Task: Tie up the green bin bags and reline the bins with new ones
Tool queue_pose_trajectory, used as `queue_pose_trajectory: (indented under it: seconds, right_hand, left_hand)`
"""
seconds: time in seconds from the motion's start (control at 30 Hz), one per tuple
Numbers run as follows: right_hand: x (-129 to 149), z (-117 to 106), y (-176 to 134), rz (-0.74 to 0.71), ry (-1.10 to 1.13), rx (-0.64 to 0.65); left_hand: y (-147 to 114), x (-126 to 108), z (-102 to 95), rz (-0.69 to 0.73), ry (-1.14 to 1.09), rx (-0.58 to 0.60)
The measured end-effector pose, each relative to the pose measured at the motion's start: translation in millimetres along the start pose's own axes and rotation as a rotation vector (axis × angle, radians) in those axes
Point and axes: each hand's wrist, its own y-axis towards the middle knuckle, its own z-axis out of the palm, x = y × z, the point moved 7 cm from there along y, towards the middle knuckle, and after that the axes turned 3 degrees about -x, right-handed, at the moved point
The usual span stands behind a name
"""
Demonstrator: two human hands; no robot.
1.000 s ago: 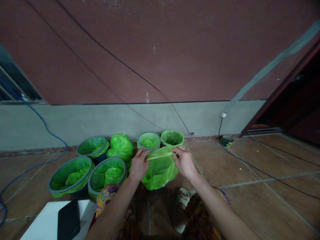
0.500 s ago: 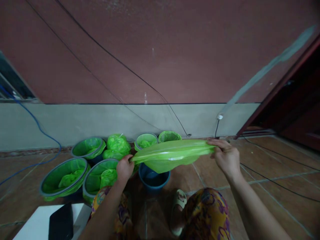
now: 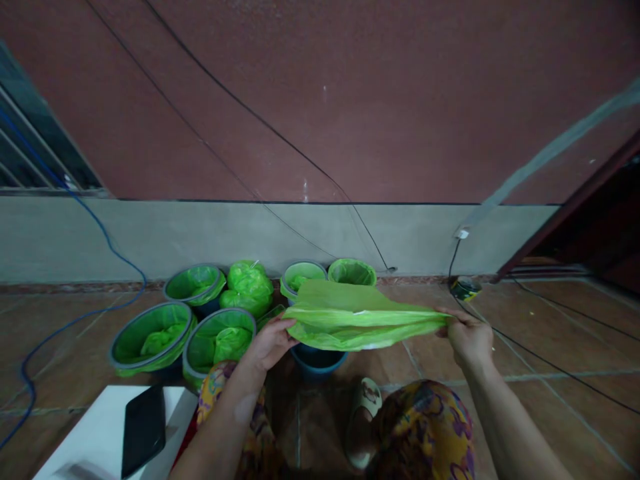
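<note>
1. The left hand (image 3: 270,343) pinches one end of a green plastic bag (image 3: 350,320) between thumb and fingers, close to its edge. The right hand (image 3: 470,337) has its fingers closed on the opposite, gathered end; how each fingertip sits there cannot be told.
2. The bag hangs between the two hands, in front of the knees. It looks very light and limp, likely a little slippery, and thin enough that a hard pull or a nail might tear it. Edges or corners seem the best hold, a small pinch on each side.
3. It is bright lime green and partly see-through, with a broad flap on the left, long pleats through the middle, and a narrow twist toward the right.
4. Below and behind it shows a blue bucket (image 3: 320,364), partly covered from view; whether film and rim touch is unclear.
5. Farther off, near the wall (image 3: 225,230), a bin with green lining (image 3: 353,273) stands upright.
</note>
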Motion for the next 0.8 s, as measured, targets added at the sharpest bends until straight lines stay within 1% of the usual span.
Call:
queue_pose_trajectory:
  seconds: [0.1,0.2,0.3,0.4,0.5,0.57,0.63,0.7,0.73,0.8]
  right_hand:
    - [-11.6,-0.7,1.8,0.169,0.157,-0.027]
    - [-11.0,-3.3,1.4,0.21,0.256,-0.066]
    - [-14.6,-4.0,0.3,0.253,0.301,-0.081]
    - [-22.9,-3.7,-0.1,0.293,0.319,-0.083]
    - [-29.2,-4.4,0.7,0.296,0.314,-0.081]
    - [-30.6,-7.3,1.0,0.296,0.276,-0.092]
    - [-27.7,-11.3,0.5,0.283,0.214,-0.097]
    - [-19.5,-14.2,-0.8,0.235,0.094,-0.069]
    - [-13.6,-14.8,-1.8,0.192,0.013,-0.047]
    - [1.0,-12.9,-4.0,0.058,-0.153,-0.001]
  left_hand:
    - [-9.8,0.5,8.6,0.018,-0.04,0.071]
    - [-15.8,-3.6,15.1,0.038,-0.068,0.136]
    - [-18.4,-9.9,17.1,0.033,-0.099,0.171]
    - [-19.5,-16.8,15.6,0.04,-0.08,0.18]
    - [-17.6,-21.8,10.9,0.098,0.021,0.15]
    - [-12.8,-24.5,3.4,0.175,0.128,0.06]
    - [-8.5,-31.9,-6.7,0.335,0.316,-0.106]
    - [-9.5,-44.3,-12.7,0.556,0.616,-0.31]
    - [-11.6,-50.7,-12.4,0.668,0.79,-0.406]
    - [-14.5,-60.7,-7.6,0.845,1.114,-0.552]
